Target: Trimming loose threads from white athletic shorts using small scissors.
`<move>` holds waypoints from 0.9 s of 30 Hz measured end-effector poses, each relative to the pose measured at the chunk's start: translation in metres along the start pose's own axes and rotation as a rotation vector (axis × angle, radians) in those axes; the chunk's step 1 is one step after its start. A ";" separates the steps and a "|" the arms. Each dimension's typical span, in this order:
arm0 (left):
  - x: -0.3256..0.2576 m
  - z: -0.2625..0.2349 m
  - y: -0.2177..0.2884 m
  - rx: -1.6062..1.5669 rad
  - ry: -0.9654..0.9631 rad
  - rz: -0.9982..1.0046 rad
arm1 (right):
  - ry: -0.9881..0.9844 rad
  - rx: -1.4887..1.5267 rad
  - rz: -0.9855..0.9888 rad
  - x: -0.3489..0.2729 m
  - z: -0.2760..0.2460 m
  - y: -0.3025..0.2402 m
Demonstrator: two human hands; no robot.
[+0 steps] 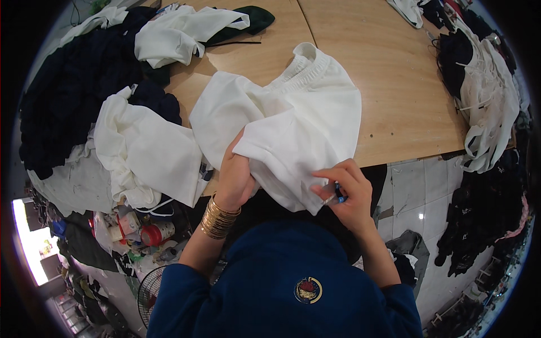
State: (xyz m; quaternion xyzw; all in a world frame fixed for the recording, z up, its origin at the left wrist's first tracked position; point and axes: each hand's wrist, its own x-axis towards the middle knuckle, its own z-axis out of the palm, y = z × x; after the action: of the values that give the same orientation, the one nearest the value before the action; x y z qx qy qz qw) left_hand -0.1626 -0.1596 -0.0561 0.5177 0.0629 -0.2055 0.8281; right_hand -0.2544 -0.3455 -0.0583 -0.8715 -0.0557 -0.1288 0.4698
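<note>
White pants [332,96] with a gathered elastic waistband lie over the near edge of the table, the waistband pointing away from me. My left hand [235,177] is closed on a fold of the cloth from the left, its fingers mostly hidden under the fabric. At the lower right edge of the same cloth is my right hand [354,194], thumb and fingers bent around small thread snips [340,195] with a blue part and short metal blades. The blades are slightly blurred and sit close to the cloth edge. Whether they touch it I cannot tell.
More white garments [152,146] lie to the left, beside a heap of dark cloth [84,84]. Another white piece [174,36] rests at the far left of the wooden table [406,96]. White strips [487,101] hang over its right end. A fan [149,290] stands at lower left.
</note>
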 end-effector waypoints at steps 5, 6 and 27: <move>0.001 -0.002 -0.002 -0.051 -0.012 -0.022 | 0.052 0.168 0.248 0.014 0.011 -0.019; 0.002 -0.003 -0.001 -0.067 0.004 -0.029 | 0.056 0.233 0.269 0.018 0.019 -0.021; -0.044 -0.071 -0.004 0.759 0.095 -0.010 | -0.044 0.120 0.276 0.015 0.033 -0.005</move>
State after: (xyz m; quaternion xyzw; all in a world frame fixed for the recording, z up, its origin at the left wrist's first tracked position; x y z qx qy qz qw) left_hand -0.1967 -0.0863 -0.0779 0.7964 0.0232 -0.1937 0.5724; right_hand -0.2349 -0.3153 -0.0676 -0.8439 0.0468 -0.0403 0.5330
